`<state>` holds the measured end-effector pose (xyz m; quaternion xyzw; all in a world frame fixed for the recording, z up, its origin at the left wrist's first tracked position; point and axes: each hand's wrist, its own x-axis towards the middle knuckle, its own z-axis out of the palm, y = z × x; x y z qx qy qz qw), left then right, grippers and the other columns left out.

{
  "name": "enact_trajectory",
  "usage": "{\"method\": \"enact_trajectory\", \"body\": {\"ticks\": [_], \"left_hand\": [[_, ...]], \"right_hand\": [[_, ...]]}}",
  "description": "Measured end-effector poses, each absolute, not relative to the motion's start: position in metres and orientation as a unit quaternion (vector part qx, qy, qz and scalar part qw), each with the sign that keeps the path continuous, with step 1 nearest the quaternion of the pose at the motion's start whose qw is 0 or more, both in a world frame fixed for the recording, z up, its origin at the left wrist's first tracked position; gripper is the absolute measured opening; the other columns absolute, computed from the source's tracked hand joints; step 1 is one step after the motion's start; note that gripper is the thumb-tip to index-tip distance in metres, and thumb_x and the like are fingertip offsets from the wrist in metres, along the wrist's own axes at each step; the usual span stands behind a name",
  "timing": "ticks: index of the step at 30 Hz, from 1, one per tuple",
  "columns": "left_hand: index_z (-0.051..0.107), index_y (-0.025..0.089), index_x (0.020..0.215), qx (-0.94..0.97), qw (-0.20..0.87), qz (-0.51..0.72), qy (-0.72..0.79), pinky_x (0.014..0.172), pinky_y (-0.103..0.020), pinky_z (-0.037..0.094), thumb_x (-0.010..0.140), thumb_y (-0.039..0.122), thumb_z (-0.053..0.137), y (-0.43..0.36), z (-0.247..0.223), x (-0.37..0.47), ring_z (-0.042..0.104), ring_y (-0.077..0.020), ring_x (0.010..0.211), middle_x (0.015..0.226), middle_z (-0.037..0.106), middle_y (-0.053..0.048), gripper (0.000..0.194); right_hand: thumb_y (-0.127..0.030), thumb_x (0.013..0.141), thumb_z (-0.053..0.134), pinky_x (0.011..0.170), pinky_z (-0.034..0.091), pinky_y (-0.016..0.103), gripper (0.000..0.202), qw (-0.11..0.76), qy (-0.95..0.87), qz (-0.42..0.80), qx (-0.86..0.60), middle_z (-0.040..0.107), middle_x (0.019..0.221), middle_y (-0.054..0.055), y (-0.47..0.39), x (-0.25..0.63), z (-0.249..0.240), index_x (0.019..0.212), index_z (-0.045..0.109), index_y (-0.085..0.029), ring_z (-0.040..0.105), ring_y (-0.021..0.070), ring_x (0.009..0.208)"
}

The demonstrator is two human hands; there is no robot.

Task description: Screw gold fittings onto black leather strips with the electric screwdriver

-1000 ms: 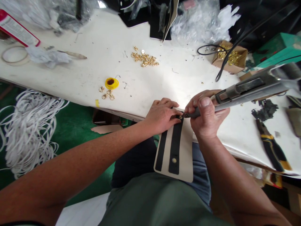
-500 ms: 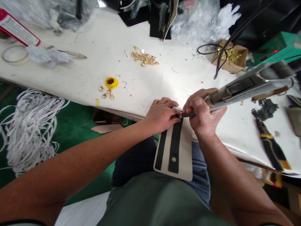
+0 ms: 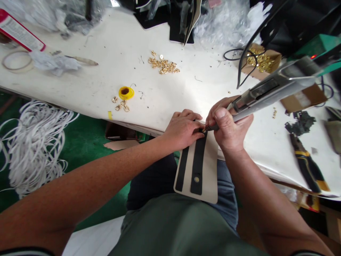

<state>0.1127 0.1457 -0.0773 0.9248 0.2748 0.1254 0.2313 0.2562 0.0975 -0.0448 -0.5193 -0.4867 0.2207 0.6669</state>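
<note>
A beige panel [image 3: 211, 170] with rounded corners hangs over the table's front edge above my lap. Two black straps lie along it; the wider strap [image 3: 197, 160] carries a round metal stud [image 3: 196, 179] near its lower end. My left hand [image 3: 183, 129] grips the upper end of this strap and panel, thumb and forefinger either side of a small gold-coloured fastener [image 3: 204, 130]. Wrapped round the front of a grey electric screwdriver [image 3: 261, 96], my right hand [image 3: 229, 124] holds it slanted, its tip at the fastener. The exact contact of the tip is too small to make out.
Gold-coloured hardware [image 3: 163, 65] lies in a pile mid-table. A yellow tape roll [image 3: 126, 92] sits near several metal buckles [image 3: 124, 105]. At right are pliers [image 3: 309, 163], black pieces [image 3: 301, 122] and a cardboard box [image 3: 277, 58] of brass parts. White cord [image 3: 39, 149] heaps on the floor.
The screwdriver's rear end has swung slightly up and left, with my right hand shifting a little left. My left hand and the panel stay almost in place.
</note>
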Motion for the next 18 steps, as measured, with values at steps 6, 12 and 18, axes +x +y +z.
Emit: {"method": "enact_trajectory", "body": {"ticks": [6, 12, 18], "left_hand": [[0.078, 0.031, 0.117, 0.925, 0.231, 0.124, 0.276, 0.099, -0.049, 0.041, 0.095, 0.044, 0.073, 0.1459, -0.0777, 0.114, 0.052, -0.0324, 0.129, 0.135, 0.068, -0.005, 0.026], [0.078, 0.03, 0.114, 0.925, 0.226, 0.133, 0.276, 0.098, -0.048, 0.042, 0.093, 0.044, 0.075, 0.146, -0.0782, 0.1144, 0.053, -0.0317, 0.128, 0.126, 0.07, -0.006, 0.025], [0.077, 0.03, 0.116, 0.926, 0.222, 0.136, 0.272, 0.098, -0.047, 0.041, 0.093, 0.044, 0.076, 0.1458, -0.0797, 0.1141, 0.052, -0.0311, 0.128, 0.124, 0.07, -0.006, 0.027]], "right_hand": [[-0.054, 0.084, 0.082, 0.048, 0.044, 0.029, 0.055, 0.655, -0.482, 0.223, -0.537, 0.054, 0.059, -0.003, 0.0995, 0.2581, -0.0441, 0.057, 0.044, -0.024, 0.051, 0.0127, 0.051], [-0.054, 0.085, 0.079, 0.046, 0.043, 0.027, 0.053, 0.638, -0.491, 0.229, -0.547, 0.051, 0.058, -0.004, 0.0999, 0.2586, -0.045, 0.058, 0.045, -0.023, 0.049, 0.0114, 0.049], [-0.047, 0.086, 0.078, 0.046, 0.04, 0.026, 0.047, 0.648, -0.494, 0.231, -0.531, 0.051, 0.057, -0.004, 0.0983, 0.2585, -0.044, 0.06, 0.046, -0.023, 0.049, 0.0107, 0.049]]}}
